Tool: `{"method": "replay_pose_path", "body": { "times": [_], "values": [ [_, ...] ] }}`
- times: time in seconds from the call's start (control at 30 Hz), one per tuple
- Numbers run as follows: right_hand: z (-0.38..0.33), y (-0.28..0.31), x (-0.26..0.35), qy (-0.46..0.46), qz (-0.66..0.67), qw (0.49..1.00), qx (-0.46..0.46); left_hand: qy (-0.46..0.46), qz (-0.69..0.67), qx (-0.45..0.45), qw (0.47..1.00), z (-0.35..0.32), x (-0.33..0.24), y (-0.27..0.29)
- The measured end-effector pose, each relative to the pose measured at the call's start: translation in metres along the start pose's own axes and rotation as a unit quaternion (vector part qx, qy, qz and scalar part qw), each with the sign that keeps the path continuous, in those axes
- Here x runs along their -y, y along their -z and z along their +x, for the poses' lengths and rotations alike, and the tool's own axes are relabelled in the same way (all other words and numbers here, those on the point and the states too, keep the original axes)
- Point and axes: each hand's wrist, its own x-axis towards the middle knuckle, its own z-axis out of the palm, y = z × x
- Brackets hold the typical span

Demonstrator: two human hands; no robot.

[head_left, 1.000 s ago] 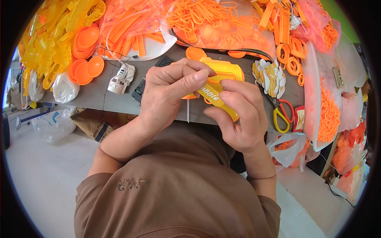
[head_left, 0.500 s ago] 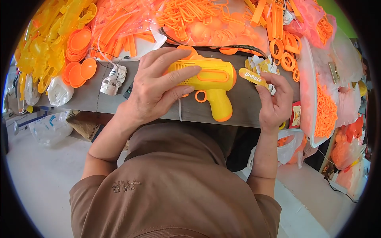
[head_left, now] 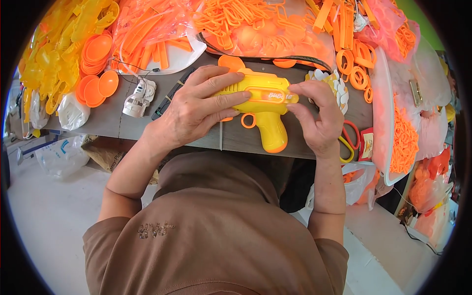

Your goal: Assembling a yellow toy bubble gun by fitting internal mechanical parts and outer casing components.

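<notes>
A yellow toy gun with orange trim (head_left: pixel 271 129) lies on its side on the dark table, muzzle to the right, grip toward me. My left hand (head_left: pixel 189 108) rests over its rear half, fingers spread along the body and holding it. Against the gun's long side recess is an orange-yellow oval label (head_left: pixel 269 95) with white lettering. Its right end is between the thumb and fingertips of my right hand (head_left: pixel 319 115). Whether the label touches the recess all along, I cannot tell. An orange ring trigger (head_left: pixel 248 120) shows under the body.
Beyond the right hand lies a pile of white and yellow labels (head_left: pixel 339 91). Red-and-yellow scissors (head_left: pixel 350 140) sit at the table's right. A white mechanism with wires (head_left: pixel 140 101) stands left. Orange discs (head_left: pixel 97 91), yellow parts (head_left: pixel 54 64) and a tub of orange rings (head_left: pixel 404 142) surround the workspace.
My right hand has moved left, bringing the oval label from beside the muzzle onto the gun's side. The left hand stays on the gun. The scissors have come into view.
</notes>
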Motion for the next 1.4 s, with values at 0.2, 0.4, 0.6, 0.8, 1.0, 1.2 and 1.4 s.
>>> {"method": "replay_pose_path", "body": {
  "times": [0.2, 0.4, 0.6, 0.8, 1.0, 1.2, 1.4],
  "values": [
    [0.008, -0.018, 0.000, 0.044, 0.010, 0.999, -0.028, -0.007, -0.008, 0.008, 1.000, 0.000, 0.002, 0.000],
    [0.007, -0.022, 0.001, 0.032, 0.013, 0.999, -0.041, -0.016, -0.008, 0.003, 1.000, 0.000, 0.004, 0.001],
    [0.008, -0.021, 0.001, 0.041, 0.015, 0.998, -0.043, -0.020, -0.008, 0.003, 1.000, 0.000, 0.005, 0.001],
    [0.008, -0.022, -0.001, 0.047, 0.005, 0.998, -0.037, -0.016, 0.000, 0.019, 1.000, 0.002, 0.003, 0.002],
    [0.005, -0.022, 0.004, 0.015, 0.026, 0.999, -0.029, -0.023, 0.032, 0.052, 0.998, 0.003, -0.001, 0.004],
    [-0.011, -0.025, 0.006, -0.183, 0.236, 0.954, -0.007, -0.027, 0.042, 0.062, 0.997, 0.002, -0.003, 0.005],
    [0.000, -0.039, 0.016, -0.322, 0.410, 0.849, -0.086, -0.025, 0.049, 0.059, 0.997, 0.002, -0.001, 0.003]
  ]
}}
